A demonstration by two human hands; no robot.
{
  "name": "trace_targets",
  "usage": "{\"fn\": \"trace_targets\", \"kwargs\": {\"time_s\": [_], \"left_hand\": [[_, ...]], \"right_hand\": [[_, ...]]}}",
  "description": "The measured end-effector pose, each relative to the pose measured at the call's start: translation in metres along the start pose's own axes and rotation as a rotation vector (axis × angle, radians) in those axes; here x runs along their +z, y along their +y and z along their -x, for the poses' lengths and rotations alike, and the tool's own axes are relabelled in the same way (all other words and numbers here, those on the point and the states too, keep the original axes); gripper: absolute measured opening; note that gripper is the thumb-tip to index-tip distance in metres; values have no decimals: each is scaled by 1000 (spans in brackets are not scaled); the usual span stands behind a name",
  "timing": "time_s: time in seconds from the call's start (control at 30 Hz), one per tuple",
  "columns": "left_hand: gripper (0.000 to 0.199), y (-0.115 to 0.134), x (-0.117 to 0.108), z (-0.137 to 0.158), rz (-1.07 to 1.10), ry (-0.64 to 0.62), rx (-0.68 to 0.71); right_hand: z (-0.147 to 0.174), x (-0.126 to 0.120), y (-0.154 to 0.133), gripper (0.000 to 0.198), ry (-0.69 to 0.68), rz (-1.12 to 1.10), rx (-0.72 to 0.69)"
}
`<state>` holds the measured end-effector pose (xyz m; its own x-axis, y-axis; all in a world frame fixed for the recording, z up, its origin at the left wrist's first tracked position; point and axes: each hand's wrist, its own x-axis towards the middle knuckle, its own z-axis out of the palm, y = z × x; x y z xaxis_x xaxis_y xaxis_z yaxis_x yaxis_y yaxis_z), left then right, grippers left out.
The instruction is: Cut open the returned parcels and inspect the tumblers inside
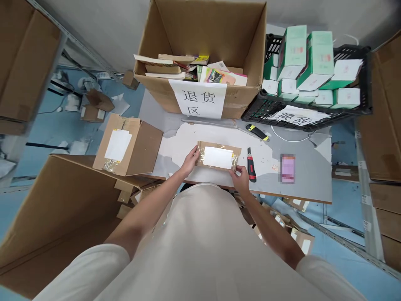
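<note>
A flat cardboard parcel (pixel 218 156) with a white label and clear tape lies between my hands, over the table's front part. My left hand (pixel 189 162) grips its left end, thumb on top. On its lower right corner my right hand (pixel 240 179) is closed, fingers pinching the edge. Just right of the parcel lies a red and black box cutter (pixel 251 165). A yellow and black box cutter (pixel 257 132) rests farther back. To the left stands a taped cardboard box (pixel 144 146) with a white label.
Behind the parcel stands a large open carton (pixel 156 92) of books with a paper sign. A black crate (pixel 257 104) holds green and white boxes. A pixelated pink object (pixel 288 169) lies on the table (pixel 316 179) at right. Another big open carton (pixel 62 200) sits at lower left.
</note>
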<state>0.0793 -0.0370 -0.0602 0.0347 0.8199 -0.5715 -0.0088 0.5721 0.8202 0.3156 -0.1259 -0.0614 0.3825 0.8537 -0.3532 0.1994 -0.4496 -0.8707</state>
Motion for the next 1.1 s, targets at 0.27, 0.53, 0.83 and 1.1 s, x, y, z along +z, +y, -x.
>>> {"fn": "trace_targets", "kwargs": {"time_s": [0.27,0.53,0.83,1.1], "left_hand": [[71,-11,-14,8,-92,-94,142],[72,-32,-41,0,-360,-193,158],[45,-10,-31,-12,-647,2,261],[51,-12,-32,-49,-702,15,174]], "right_hand": [[-17,-14,31,55,-166,-80,-16],[-28,-3,52,71,-251,-65,30],[-38,0,15,46,-75,247,-77],[-49,17,10,53,-44,310,10]]}}
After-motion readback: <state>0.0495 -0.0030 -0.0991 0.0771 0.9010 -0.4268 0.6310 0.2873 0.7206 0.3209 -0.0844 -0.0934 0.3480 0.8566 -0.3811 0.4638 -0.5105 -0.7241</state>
